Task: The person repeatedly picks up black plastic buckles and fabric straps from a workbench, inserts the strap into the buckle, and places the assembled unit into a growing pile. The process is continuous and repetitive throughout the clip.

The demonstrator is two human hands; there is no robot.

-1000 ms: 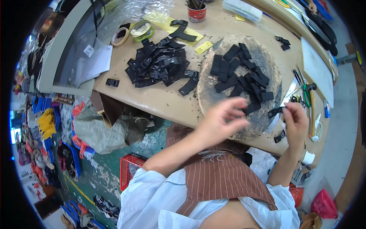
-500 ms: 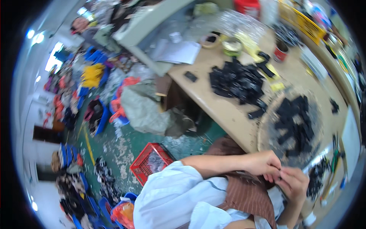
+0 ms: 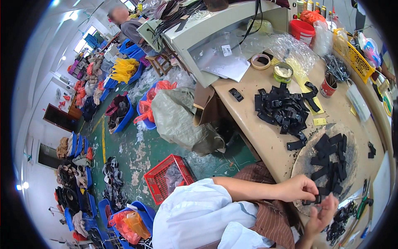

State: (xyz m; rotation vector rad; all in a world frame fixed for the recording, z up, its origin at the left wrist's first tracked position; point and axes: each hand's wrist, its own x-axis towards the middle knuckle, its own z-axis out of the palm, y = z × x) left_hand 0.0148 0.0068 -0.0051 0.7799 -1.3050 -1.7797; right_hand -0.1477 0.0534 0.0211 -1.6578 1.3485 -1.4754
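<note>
My left hand (image 3: 296, 189) is closed in a pinch on a small black buckle strap (image 3: 317, 199) at the near edge of the round board. My right hand (image 3: 322, 216) sits just beside it, thumb and fingers apart, with nothing visible in them. Whether its fingertips touch the strap I cannot tell. Short black strap pieces (image 3: 328, 157) lie scattered on the round worn board (image 3: 301, 166). Beyond them is a heap of black straps with buckles (image 3: 282, 108). Another dark pile of small black parts (image 3: 338, 224) lies right of my right hand.
Green-handled pliers (image 3: 365, 202) lie at the right. Farther back stand a red tin (image 3: 328, 87), a tape roll (image 3: 260, 61), a green-labelled tub (image 3: 283, 72) and a yellow basket (image 3: 360, 60). A red crate (image 3: 155, 176) and a large sack (image 3: 176, 120) are on the floor left of the table.
My hands were pinched together; now the right hand has come apart from the left and its fingers have spread. The view has shifted, and the black strap shows at my left fingertips.
</note>
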